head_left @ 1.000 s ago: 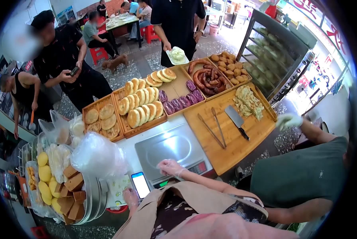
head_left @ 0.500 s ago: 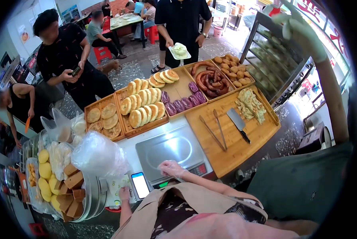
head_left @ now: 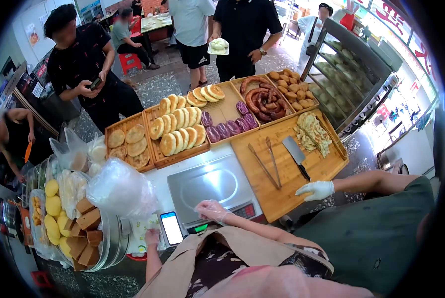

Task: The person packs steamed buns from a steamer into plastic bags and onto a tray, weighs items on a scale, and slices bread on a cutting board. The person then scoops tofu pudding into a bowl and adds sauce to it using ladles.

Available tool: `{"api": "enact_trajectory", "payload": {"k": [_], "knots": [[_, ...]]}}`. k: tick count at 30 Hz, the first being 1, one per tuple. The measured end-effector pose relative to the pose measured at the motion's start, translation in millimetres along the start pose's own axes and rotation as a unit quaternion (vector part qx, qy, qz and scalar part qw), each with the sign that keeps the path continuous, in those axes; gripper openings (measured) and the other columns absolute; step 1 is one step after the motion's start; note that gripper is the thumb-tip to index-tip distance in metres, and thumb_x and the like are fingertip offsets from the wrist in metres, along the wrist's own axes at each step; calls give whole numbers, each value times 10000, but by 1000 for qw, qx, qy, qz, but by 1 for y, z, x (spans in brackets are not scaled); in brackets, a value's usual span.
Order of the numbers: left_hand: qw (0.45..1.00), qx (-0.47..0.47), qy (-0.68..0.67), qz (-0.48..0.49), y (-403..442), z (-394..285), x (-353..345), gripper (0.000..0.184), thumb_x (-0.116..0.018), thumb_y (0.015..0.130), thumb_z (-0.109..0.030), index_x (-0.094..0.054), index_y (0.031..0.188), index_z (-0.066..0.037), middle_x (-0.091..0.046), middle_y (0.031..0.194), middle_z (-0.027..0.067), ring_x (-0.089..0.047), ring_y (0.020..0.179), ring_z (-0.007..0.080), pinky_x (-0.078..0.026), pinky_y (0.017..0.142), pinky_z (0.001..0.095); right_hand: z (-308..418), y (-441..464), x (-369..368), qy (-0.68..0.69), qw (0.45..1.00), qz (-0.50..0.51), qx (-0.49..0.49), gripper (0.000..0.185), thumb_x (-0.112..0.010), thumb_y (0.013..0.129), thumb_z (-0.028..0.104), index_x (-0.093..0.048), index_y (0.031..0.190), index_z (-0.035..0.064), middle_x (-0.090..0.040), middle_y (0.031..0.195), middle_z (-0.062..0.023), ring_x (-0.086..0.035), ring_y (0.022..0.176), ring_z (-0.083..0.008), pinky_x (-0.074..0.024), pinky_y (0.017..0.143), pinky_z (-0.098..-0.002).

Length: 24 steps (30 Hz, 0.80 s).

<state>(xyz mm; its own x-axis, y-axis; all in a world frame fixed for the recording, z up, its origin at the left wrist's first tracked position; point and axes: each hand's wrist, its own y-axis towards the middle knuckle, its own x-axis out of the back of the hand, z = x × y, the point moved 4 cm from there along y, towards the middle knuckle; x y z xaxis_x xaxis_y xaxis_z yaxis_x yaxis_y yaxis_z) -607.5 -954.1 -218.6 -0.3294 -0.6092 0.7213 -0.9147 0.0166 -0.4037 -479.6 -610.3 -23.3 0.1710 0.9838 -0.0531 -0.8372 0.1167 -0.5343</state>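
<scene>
Clear plastic is covering the right hand (head_left: 211, 210), its fingers hanging half-curled over the front of the steel scale (head_left: 210, 181); whether they are touching or pinching, I cannot tell. From afar I am seeing the left hand (head_left: 152, 237) beside the phone (head_left: 171, 228), its grip unclear.

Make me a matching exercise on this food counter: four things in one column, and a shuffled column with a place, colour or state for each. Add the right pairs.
Column one
1. Phone
2. Cleaver
3. Sausages
4. Right hand

Column two
A. Reddish brown and curved
B. In a clear plastic glove, at the near side of the scale
C. Screen lit, left of the scale
D. On the wooden board, right of the tongs

Pairs: 1-C, 2-D, 3-A, 4-B
</scene>
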Motion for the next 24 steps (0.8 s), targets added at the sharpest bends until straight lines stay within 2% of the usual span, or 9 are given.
{"api": "enact_trajectory", "payload": {"k": [10, 15, 16, 18, 19, 20, 21, 22, 24], "knots": [[999, -8, 32, -24, -3, -6, 4, 321, -691, 700, -332, -653, 841, -47, -679, 803, 135, -660, 796, 279, -509, 757, 365, -5, 2, 0, 2, 1000, 10, 2, 271, -584, 884, 296, -607, 968, 39, -605, 721, -32, -533, 592, -85, -412, 482, -216], [998, -12, 43, -33, -12, -23, 11, 305, -686, 698, -327, -655, 808, -44, -676, 783, 142, -661, 782, 286, -512, 745, 370, 9, 20, 27, -52, 997, -30, 43, 295, -568, 861, 323, -607, 962, 48, -626, 707, -53, -581, 619, -104, -466, 516, -269], [999, -8, 40, -32, -13, -24, 11, 300, -685, 696, -324, -655, 800, -44, -675, 779, 145, -661, 780, 288, -512, 742, 370, 39, 30, 51, -141, 987, -65, 43, 233, -579, 865, 266, -596, 914, 39, -599, 664, -37, -565, 584, -121, -470, 536, -258], [998, -15, 45, -29, -13, -17, 11, 297, -685, 694, -314, -653, 803, -39, -674, 779, 148, -660, 778, 290, -512, 738, 369, 110, 42, 110, -167, 955, -161, 183, 470, -578, 831, 287, -479, 1217, 38, -620, 713, -69, -593, 607, -140, -497, 552, -308], [998, -25, 46, -29, -9, -18, 10, 294, -684, 692, -305, -652, 805, -35, -672, 780, 151, -660, 776, 291, -512, 734, 368, 146, 45, 128, -60, 954, -171, 240, 685, -590, 822, 306, -305, 1398, 72, -647, 852, -137, -627, 690, -193, -519, 649, -335], [998, -32, 39, -33, -6, -21, 9, 294, -684, 692, -305, -652, 805, -35, -672, 780, 151, -660, 776, 291, -512, 734, 368, 188, 53, 160, -179, 923, -235, 248, 812, -627, 798, 311, -201, 1453, 90, -637, 979, -192, -637, 781, -250, -517, 738, -344], [997, -38, 56, -35, -7, -16, 9, 292, -682, 692, -294, -650, 813, -30, -671, 779, 150, -657, 772, 294, -510, 734, 368, 219, 70, 186, -181, 920, -238, 255, 812, -627, 798, 311, -201, 1453, 90, -637, 979, -192, -637, 781, -250, -517, 738, -344], [996, -42, 71, -38, -7, -18, 8, 290, -680, 691, -282, -648, 821, -26, -670, 777, 149, -655, 768, 296, -508, 734, 368, 249, 86, 214, -210, 885, -295, 292, 871, -657, 762, 328, -185, 1454, 90, -628, 1015, -213, -635, 851, -268, -511, 773, -355], [998, -28, 41, -39, -11, -24, 8, 294, -680, 693, -280, -644, 832, -23, -670, 785, 147, -653, 768, 294, -506, 736, 367, 314, 74, 227, -235, 851, -363, 298, 923, -682, 731, 259, -141, 1463, 104, -608, 861, -153, -586, 728, -197, -465, 631, -318]]}}
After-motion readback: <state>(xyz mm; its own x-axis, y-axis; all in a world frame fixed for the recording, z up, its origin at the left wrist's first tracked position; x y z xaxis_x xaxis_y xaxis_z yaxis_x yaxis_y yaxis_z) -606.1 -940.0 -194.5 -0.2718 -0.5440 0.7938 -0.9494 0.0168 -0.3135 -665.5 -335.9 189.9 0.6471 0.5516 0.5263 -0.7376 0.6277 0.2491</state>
